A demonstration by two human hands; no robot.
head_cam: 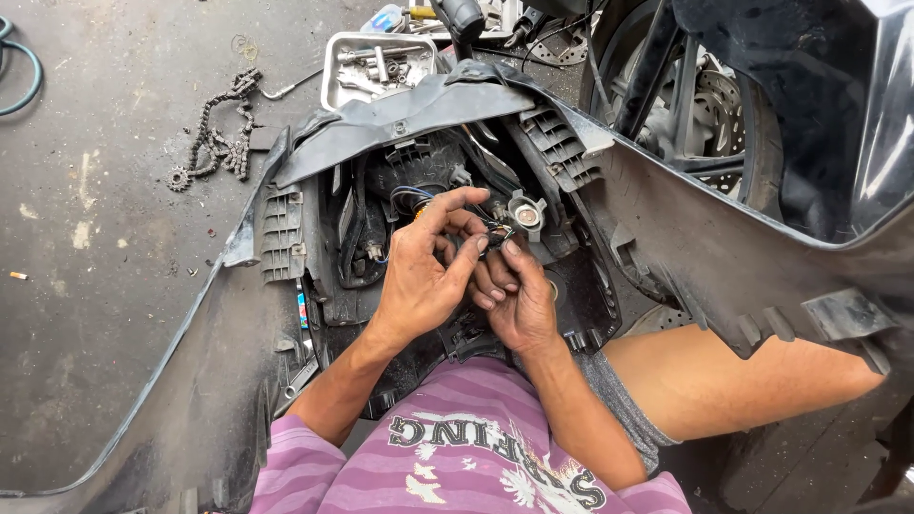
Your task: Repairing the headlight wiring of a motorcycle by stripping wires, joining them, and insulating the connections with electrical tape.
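1. Our left hand (424, 276) and right hand (514, 300) meet in the middle of the view, fingers pinched together on a small bundle of thin wires (495, 231); both hands grip the wires, the left from above, the right from beneath.
2. All around our hands lies the black scooter front fairing (724, 257), turned inside up across our lap, its ribbed vents to either side of the hands.
3. Beyond the right hand, well apart, stands a wheel with a brake disc (709, 109).
4. Far to the left of our left hand a drive chain with a small sprocket (217, 133) lies on the concrete floor (105, 238).
5. Straight ahead of both hands, past the fairing's edge, sits a metal tray of bolts and tools (376, 67).
6. Just beside the fingertips of our right hand, on the far side, is a grey bulb socket (525, 214), close to the wires.
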